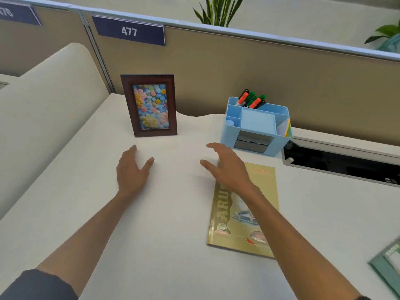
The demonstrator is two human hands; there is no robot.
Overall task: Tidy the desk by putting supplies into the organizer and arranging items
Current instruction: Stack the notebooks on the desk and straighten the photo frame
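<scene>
- Both forearms reached forward over the white tabletop (173, 245), a dark sleeve (39, 284) showing at the left wrist's near end.
- Left hand (132, 169) lay palm-down, fingers straight and spread, holding nothing, just in front of the picture frame (149, 105), which stood upright.
- Right hand (227, 165) hovered with fingers relaxed and spread wide, empty, over the top left corner of the yellow notebook (244, 211) lying flat.
- Blue organizer (255, 124) stood near the partition, right of the frame, with markers (251, 99) upright in its back compartment and sticky notes (284, 126) in its right one.
- Green book (389, 265) lay blurred at the right edge.
</scene>
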